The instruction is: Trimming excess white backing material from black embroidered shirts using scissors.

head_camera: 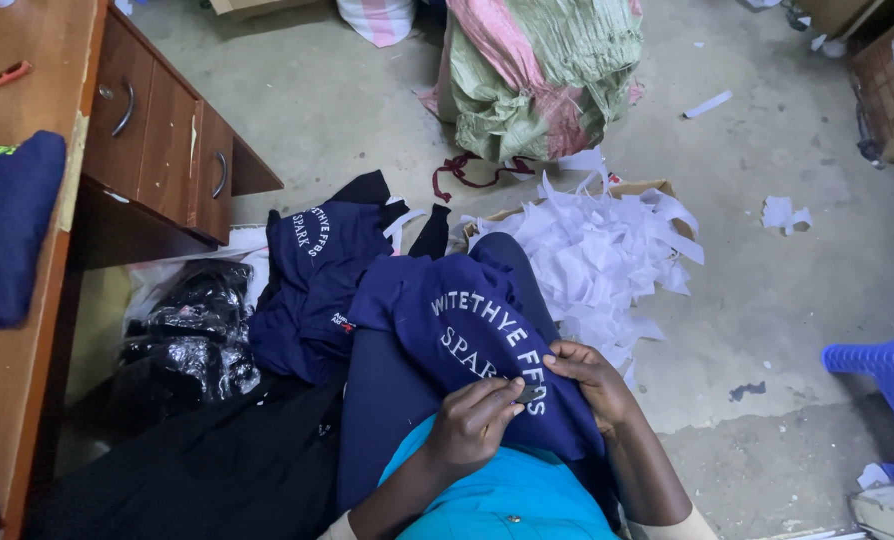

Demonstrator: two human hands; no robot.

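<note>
the navy garment point(467, 330) on the lap is soft matt cloth with smooth white printed lettering. the bench point(7, 400) is brown wood with a dull sheen and curved metal drawer handles point(124, 108). black plastic bags point(192, 330) look glossy and crinkled. white paper scraps point(597, 255) are matt. the concrete floor point(767, 300) is rough. the sack point(537, 70) is coarse woven plastic.

1. A garment point(477, 340) lies on my lap, with my left grip point(472, 425) and right grip point(592, 375) both on its near edge, close together.
2. A second garment point(312, 285) lies on the floor just left of it.
3. A heap of paper scraps point(597, 250) sits in a box beyond my knee, to the right.
4. A stuffed sack point(537, 70) stands behind the scraps.
5. The desk point(27, 400) runs along my left, its drawers point(162, 140) facing the floor.
6. A plastic stool point(887, 375) stands at far right.
</note>
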